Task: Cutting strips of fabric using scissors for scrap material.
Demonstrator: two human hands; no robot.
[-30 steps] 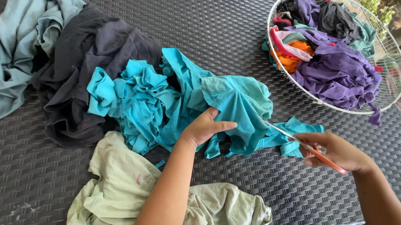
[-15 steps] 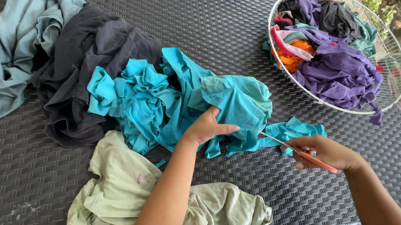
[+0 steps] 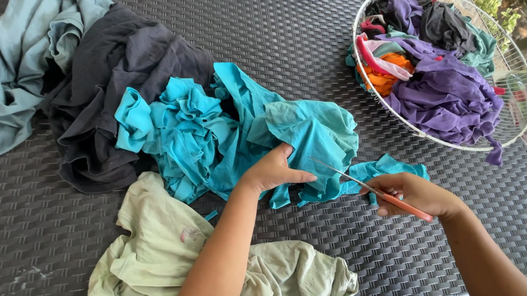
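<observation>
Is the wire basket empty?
No, the wire basket holds a heap of purple, orange, dark and teal cloth scraps.

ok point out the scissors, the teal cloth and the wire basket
orange-handled scissors (image 3: 372,190), head view, on the blades
crumpled teal cloth (image 3: 314,129), head view, on its upper fold
round white wire basket (image 3: 518,92), head view, on its right rim
</observation>
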